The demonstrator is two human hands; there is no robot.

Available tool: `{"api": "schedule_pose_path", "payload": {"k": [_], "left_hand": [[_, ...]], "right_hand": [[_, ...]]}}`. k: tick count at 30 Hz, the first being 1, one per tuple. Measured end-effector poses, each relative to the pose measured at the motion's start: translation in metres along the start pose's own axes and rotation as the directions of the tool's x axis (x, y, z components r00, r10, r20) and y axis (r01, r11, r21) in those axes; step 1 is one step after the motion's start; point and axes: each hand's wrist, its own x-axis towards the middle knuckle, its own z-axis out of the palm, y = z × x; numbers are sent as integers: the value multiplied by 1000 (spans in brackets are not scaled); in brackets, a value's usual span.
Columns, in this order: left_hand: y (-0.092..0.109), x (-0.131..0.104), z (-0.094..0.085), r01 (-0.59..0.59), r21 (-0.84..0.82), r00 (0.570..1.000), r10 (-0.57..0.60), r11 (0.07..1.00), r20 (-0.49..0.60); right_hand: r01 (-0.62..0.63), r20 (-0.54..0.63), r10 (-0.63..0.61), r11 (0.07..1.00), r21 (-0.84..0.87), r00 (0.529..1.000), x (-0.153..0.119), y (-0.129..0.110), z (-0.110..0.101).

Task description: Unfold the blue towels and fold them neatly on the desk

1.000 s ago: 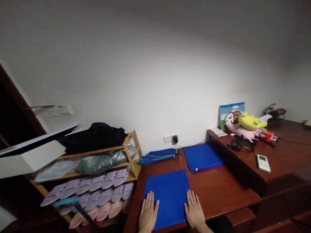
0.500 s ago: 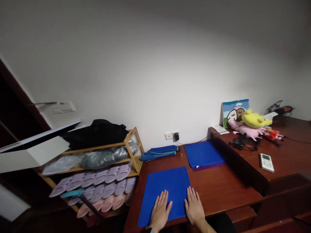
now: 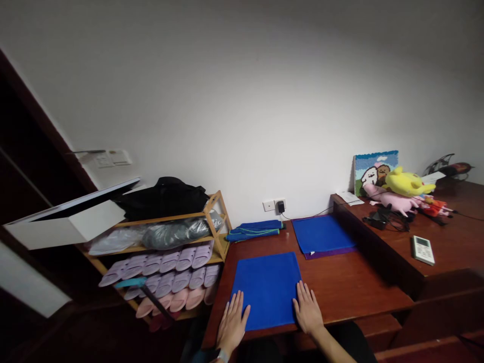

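A blue cloth (image 3: 266, 290) lies spread flat near the front edge of the wooden table (image 3: 325, 285). My left hand (image 3: 232, 320) rests with fingers stretched out over the cloth's lower left edge, a watch band at the wrist. On the opposite side, my right hand (image 3: 308, 306) lies flat at the lower right edge, fingers extended and partly on the tabletop. Neither hand holds anything. Farther back, a second blue cloth (image 3: 321, 234) lies on top of a purple cloth (image 3: 333, 254). A folded blue cloth with green edging (image 3: 255, 230) sits by the wall at the back left.
On the left stands a wooden shoe rack (image 3: 217, 214) with purple and pink slippers (image 3: 185, 259) and a black bag (image 3: 166, 199). A raised desk (image 3: 459, 217) at right carries plush toys (image 3: 408, 182), a white remote (image 3: 422, 249) and cables. A black plug (image 3: 281, 206) sits in the wall socket.
My left hand has slid left from the cloth's middle to its left edge. My right hand stays by the right edge. The whole view has shifted slightly.
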Motion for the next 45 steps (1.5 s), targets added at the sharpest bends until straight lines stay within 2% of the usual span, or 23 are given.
{"api": "schedule_pose_path", "payload": {"k": [4, 8, 13, 15, 17, 19, 22, 23, 25, 27, 28, 30, 32, 35, 38, 41, 45], "left_hand": [[-3, 0, 3, -8, -10, 1000, 8, 1000, -7], [-3, 0, 5, -10, -20, 1000, 10, 1000, -9], [-8, 4, 0, 15, -22, 998, -14, 1000, 63], [-1, 6, -5, 31, -15, 998, -30, 999, 61], [20, 8, -10, -8, -22, 1000, 9, 1000, 25], [55, 10, -13, -131, -53, 991, 131, 990, -5], [122, 14, -9, -369, -123, 929, 371, 921, -8], [143, 16, -5, -415, -145, 908, 419, 898, 0], [174, 18, 6, -440, -174, 892, 451, 881, 25], [186, 19, 16, -408, -179, 906, 421, 895, 40], [183, 19, 19, -384, -174, 917, 396, 907, 40], [161, 19, 22, -323, -149, 943, 331, 935, 36], [121, 17, 17, -223, -110, 972, 229, 969, 50], [47, 9, 6, -49, -38, 995, 52, 998, 83], [-9, -1, 0, 13, 0, 998, -13, 1000, 64], [-28, -9, 4, 2, 11, 1000, -3, 1000, 17], [-24, -11, 11, -3, 13, 999, 4, 1000, -43]], "right_hand": [[3, -75, -4, 1000, -3, 997, -10, 5, 14], [37, -71, -37, 999, -9, 997, -21, 12, 29], [47, -83, -47, 999, -7, 995, -24, 12, 30], [38, -69, -39, 999, -6, 997, -24, 10, 27], [40, -62, -41, 999, -9, 997, -24, 9, 25], [48, -62, -49, 999, -13, 997, -25, 8, 23], [56, -54, -57, 998, -17, 997, -25, 10, 23], [61, -48, -62, 998, -17, 997, -25, 11, 24], [72, -32, -73, 997, -20, 997, -23, 13, 26], [80, -31, -81, 997, -21, 996, -22, 14, 29], [80, -39, -81, 997, -20, 996, -21, 15, 31], [72, -69, -73, 997, -12, 995, -21, 15, 32], [63, -84, -64, 998, -9, 994, -22, 13, 31], [69, -76, -71, 997, -32, 995, -25, 11, 28], [52, -61, -56, 997, -58, 997, -27, 10, 26], [50, -47, -54, 996, -68, 997, -27, 12, 29], [50, -34, -53, 995, -85, 998, -24, 13, 30]]}}
